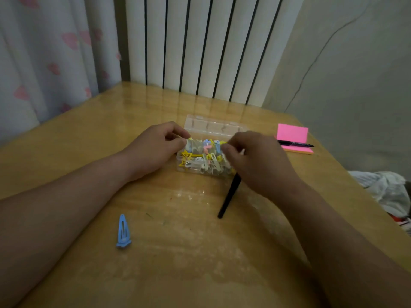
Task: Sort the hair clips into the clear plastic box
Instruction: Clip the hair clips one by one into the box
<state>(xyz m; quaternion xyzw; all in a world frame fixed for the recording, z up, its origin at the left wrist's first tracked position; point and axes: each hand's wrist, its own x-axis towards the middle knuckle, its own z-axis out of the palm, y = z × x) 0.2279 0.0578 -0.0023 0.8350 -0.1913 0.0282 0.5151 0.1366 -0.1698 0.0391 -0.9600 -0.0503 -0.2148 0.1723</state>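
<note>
A clear plastic box (213, 125) stands open in the middle of the wooden table (89, 130), its lid tipped back. Inside lie several hair clips (200, 157) in yellow, white, pink and blue. My left hand (153, 147) grips the box's left end between thumb and fingers. My right hand (255, 158) rests over the box's right end, its fingertips pinched at the clips; whether it holds one is hidden. A single blue snap clip (123, 232) lies alone on the table near my left forearm.
A black stick-like object (229, 196) lies slanted just in front of the box. A pink sticky-note pad (293, 136) with a black pen (295, 143) on it sits at the right. A radiator and curtain stand behind the table. Crumpled plastic lies off the right edge.
</note>
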